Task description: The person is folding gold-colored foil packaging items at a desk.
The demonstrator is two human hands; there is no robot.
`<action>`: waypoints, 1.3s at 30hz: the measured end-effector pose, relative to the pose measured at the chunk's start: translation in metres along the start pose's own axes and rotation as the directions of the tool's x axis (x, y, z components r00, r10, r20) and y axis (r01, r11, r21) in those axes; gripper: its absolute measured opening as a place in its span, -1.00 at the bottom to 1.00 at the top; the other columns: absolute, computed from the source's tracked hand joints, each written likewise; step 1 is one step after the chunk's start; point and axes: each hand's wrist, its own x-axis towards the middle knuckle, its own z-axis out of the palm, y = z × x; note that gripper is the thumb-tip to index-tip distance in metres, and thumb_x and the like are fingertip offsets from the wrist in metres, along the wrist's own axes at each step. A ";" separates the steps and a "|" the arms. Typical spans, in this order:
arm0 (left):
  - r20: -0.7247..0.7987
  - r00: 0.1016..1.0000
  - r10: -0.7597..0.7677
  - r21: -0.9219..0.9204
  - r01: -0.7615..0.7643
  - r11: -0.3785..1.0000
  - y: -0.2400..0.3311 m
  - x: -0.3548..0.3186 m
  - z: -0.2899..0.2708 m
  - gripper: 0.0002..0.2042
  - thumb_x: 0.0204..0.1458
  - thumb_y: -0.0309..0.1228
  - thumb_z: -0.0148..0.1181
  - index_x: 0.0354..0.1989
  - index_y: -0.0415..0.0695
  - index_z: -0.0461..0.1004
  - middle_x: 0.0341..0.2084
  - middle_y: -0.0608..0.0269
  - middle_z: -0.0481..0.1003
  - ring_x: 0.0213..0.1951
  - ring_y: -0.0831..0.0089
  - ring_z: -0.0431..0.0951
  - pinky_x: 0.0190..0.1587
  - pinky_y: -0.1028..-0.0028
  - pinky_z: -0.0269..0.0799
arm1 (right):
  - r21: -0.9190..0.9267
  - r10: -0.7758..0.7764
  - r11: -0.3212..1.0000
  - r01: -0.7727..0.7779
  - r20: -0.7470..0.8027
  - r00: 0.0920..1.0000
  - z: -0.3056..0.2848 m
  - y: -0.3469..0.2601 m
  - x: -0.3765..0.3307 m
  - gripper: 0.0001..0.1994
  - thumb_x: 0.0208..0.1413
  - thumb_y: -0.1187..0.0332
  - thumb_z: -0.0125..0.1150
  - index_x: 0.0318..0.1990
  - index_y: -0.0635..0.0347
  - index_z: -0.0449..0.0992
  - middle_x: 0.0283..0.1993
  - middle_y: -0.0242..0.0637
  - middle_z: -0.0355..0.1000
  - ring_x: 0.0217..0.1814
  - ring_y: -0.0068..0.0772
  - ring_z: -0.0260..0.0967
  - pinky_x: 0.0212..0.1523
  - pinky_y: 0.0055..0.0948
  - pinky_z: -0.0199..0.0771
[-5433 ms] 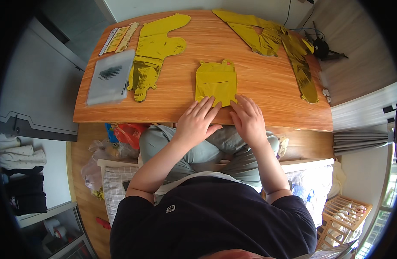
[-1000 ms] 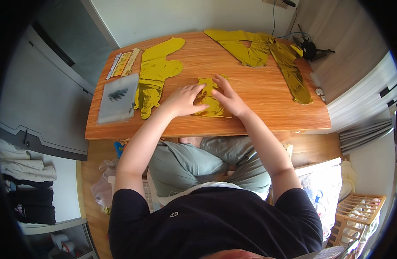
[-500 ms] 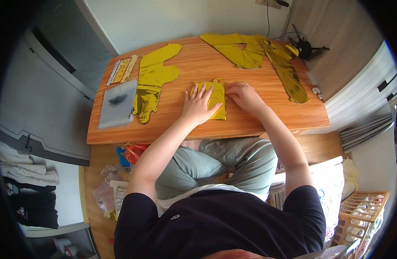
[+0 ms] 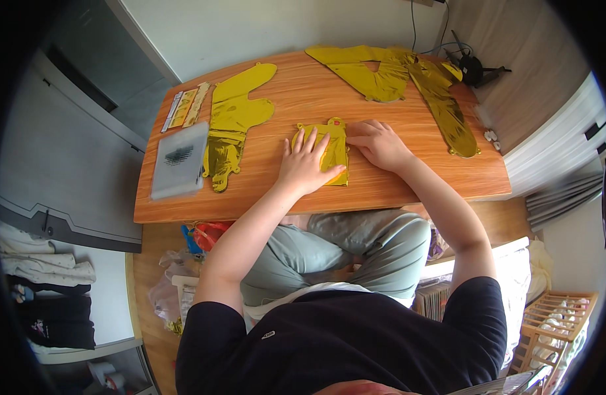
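A folded gold foil balloon [image 4: 338,146] lies on the table near its front edge, with small tabs at its far end and a red spot on one of them. My left hand [image 4: 305,166] rests flat on it, fingers spread, covering its left and middle parts. At the balloon's right edge, my right hand [image 4: 383,149] has its thumb and forefinger drawn together, seemingly pinching the foil. The exact grip of those fingertips is partly hidden.
Left on the wooden table [image 4: 263,191] lies a flat gold foil balloon [image 4: 240,108]. Beside it are a clear plastic pouch [image 4: 179,164] and patterned strips [image 4: 184,106]. More gold foil [image 4: 372,76] spreads across the far right, near a black device with cables [image 4: 472,68].
My right hand's fingers have straightened slightly at the foil's edge. The left hand stays flat on the balloon, its fingers a little more spread. The whole view has shifted slightly.
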 end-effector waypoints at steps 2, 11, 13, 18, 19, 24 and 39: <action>0.011 1.000 -0.004 0.013 0.004 1.000 0.001 0.000 -0.002 -0.04 0.09 0.45 -0.02 0.55 0.06 0.09 0.55 0.03 0.00 0.57 -0.03 -0.11 0.52 -0.20 -0.31 | 0.009 0.017 1.000 -0.017 0.017 1.000 0.001 0.003 0.000 -0.74 0.21 0.37 0.21 0.02 -0.04 0.69 0.30 -0.26 0.44 0.32 -0.07 0.34 0.31 -0.09 0.31; 0.003 1.000 -0.002 0.011 0.002 1.000 0.001 0.001 -0.001 0.01 0.01 0.48 0.05 0.54 0.07 0.11 0.55 0.03 0.01 0.56 -0.05 -0.11 0.51 -0.22 -0.30 | 0.010 0.179 0.984 -0.179 -0.008 0.984 -0.006 -0.005 0.007 -0.68 0.18 0.33 0.24 0.09 0.01 0.65 0.27 -0.18 0.45 0.39 -0.03 0.27 0.35 -0.04 0.25; 0.005 1.000 -0.009 0.016 0.009 1.000 -0.001 0.000 0.000 0.03 -0.01 0.50 0.06 0.54 0.05 0.11 0.55 0.04 0.01 0.56 -0.05 -0.10 0.51 -0.23 -0.30 | 0.073 0.093 0.993 -0.094 0.017 0.996 -0.006 -0.028 0.009 -0.63 0.19 0.32 0.22 0.15 0.10 0.59 0.23 -0.17 0.47 0.38 -0.07 0.29 0.33 0.00 0.26; 0.016 1.000 -0.006 0.017 0.005 1.000 0.003 0.000 -0.002 0.04 -0.02 0.47 0.11 0.54 0.04 0.10 0.54 0.00 0.01 0.56 -0.06 -0.12 0.50 -0.23 -0.27 | -0.108 0.111 0.989 -0.104 0.065 0.992 0.008 -0.048 -0.002 -0.55 0.25 0.14 0.22 0.22 0.13 0.54 0.30 -0.28 0.44 0.45 -0.10 0.23 0.48 0.09 0.10; 0.013 1.000 -0.004 0.018 0.004 1.000 0.003 -0.001 -0.002 0.06 -0.04 0.48 0.12 0.54 0.03 0.10 0.54 0.00 0.00 0.56 -0.06 -0.12 0.50 -0.23 -0.27 | -0.149 0.150 0.980 -0.135 0.098 0.984 0.007 -0.049 -0.003 -0.50 0.26 0.07 0.20 0.26 0.11 0.50 0.34 -0.31 0.41 0.48 -0.09 0.18 0.52 0.11 0.02; 0.024 1.000 -0.005 0.006 0.004 1.000 0.002 -0.002 -0.004 0.14 -0.13 0.54 0.15 0.54 0.01 0.09 0.55 -0.01 -0.01 0.56 -0.07 -0.14 0.50 -0.24 -0.29 | -0.224 0.183 0.964 -0.143 0.170 0.968 0.001 -0.047 -0.006 -0.37 0.26 -0.11 0.16 0.36 0.06 0.42 0.43 -0.40 0.33 0.57 -0.10 0.07 0.58 0.16 -0.16; -0.019 1.000 -0.006 -0.210 0.002 0.978 -0.018 0.006 0.011 0.24 -0.08 0.55 0.07 0.58 -0.16 -0.13 0.55 -0.11 -0.06 0.57 -0.10 -0.17 0.51 -0.22 -0.37 | -0.053 0.237 0.971 -0.235 0.367 0.899 -0.009 -0.048 -0.008 0.07 -0.14 -0.26 0.47 0.53 -0.04 0.17 0.60 -0.34 0.08 0.69 -0.11 -0.20 0.60 0.24 -0.44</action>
